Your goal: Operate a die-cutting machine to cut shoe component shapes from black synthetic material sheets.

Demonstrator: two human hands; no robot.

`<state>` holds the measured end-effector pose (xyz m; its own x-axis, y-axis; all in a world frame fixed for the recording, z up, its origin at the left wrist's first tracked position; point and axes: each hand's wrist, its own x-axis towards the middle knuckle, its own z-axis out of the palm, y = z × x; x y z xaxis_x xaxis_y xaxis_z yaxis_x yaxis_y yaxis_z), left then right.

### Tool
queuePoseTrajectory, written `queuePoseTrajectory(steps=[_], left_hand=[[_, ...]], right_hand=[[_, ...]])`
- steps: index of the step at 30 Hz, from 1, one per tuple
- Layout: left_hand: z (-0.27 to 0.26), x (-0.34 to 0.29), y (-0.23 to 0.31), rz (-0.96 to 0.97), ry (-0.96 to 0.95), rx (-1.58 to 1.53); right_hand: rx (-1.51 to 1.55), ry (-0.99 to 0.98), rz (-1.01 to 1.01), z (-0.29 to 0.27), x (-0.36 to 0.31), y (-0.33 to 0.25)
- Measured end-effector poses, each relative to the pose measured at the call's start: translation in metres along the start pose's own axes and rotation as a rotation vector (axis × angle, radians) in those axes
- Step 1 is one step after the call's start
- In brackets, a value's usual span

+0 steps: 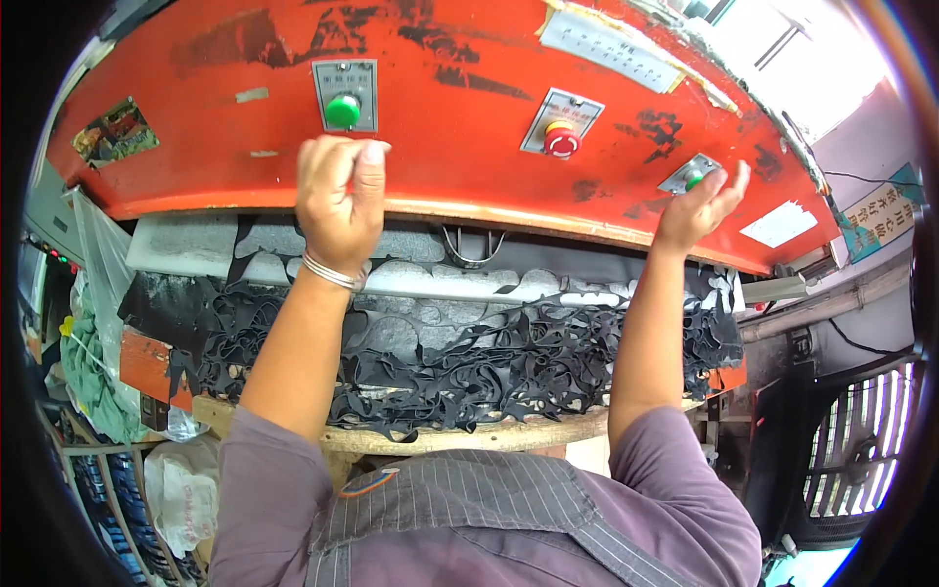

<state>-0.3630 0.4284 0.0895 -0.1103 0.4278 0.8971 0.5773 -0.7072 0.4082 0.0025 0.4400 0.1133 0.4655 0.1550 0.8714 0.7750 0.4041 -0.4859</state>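
Note:
My left hand [342, 196] is raised in front of the red machine panel [450, 176], fingers curled in and thumb up, holding nothing. It is just below a green push button [342, 112] on a metal plate. My right hand [696, 213] is at a second green button [693, 180] farther right and partly covers it; I cannot tell whether it presses it. Its fingers are parted and nothing shows in them. Below the panel, a metal cutting die with a U-shaped handle [474, 256] sits on dark sheet material. Tangled black scraps [499, 352] lie between my forearms.
Between the green buttons is a red emergency stop button [561, 143]. A white board [528, 286] runs under the panel, and a wooden edge [479, 436] is close to my apron. Plastic bags [183, 494] hang at left; a black fan [861, 445] stands at right.

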Motion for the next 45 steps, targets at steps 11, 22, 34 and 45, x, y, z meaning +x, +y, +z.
queuePoseTrajectory(steps=[11,22,34,45], left_hand=[[-0.073,-0.044,0.040,-0.249,-0.560,-0.008],[-0.126,-0.177,0.106,-0.280,-0.855,0.124],[-0.074,-0.109,0.075,-0.373,-1.622,0.069],[0.008,-0.121,-0.016,-0.023,-1.168,0.067]], right_hand=[[-0.142,-0.786,0.073,-0.065,-0.076,-0.050],[0.028,-1.565,-0.280,-0.143,-0.219,-0.188],[0.046,-1.629,-0.858,-0.001,-0.128,-0.106],[0.172,-1.522,-1.070,0.108,-0.094,-0.033]])
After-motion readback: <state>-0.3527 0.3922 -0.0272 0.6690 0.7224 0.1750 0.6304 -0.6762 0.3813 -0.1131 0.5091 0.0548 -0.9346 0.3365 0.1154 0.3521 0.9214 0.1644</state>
